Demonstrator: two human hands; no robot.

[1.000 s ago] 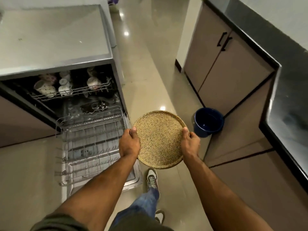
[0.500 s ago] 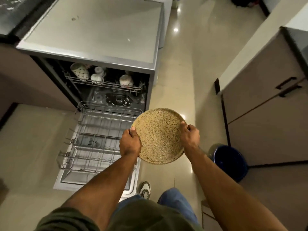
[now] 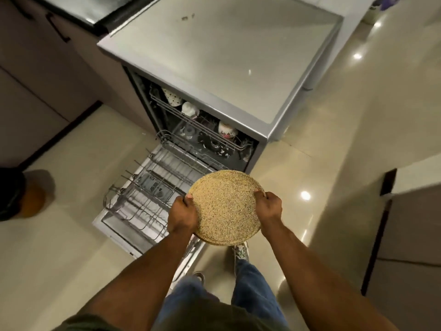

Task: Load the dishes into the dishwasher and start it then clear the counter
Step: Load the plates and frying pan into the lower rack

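Far to the left of the hands, a dark bin (image 3: pixel 10 194) with an orange part stands on the floor. Just left of the left hand, the lower rack (image 3: pixel 148 197) is pulled out over the open door of the dishwasher (image 3: pixel 229 68), and the upper rack (image 3: pixel 202 132) beyond it carries some white cups (image 3: pixel 189 109). The left hand (image 3: pixel 182 215) grips the left edge of the speckled round plate (image 3: pixel 226 207) with curled fingers, thumb on top. The plate is between both hands, in the air, above the door's right corner. The right hand (image 3: pixel 268 207) grips its right edge in the same way. Below the hands, a shoe (image 3: pixel 241 252) is on the floor.
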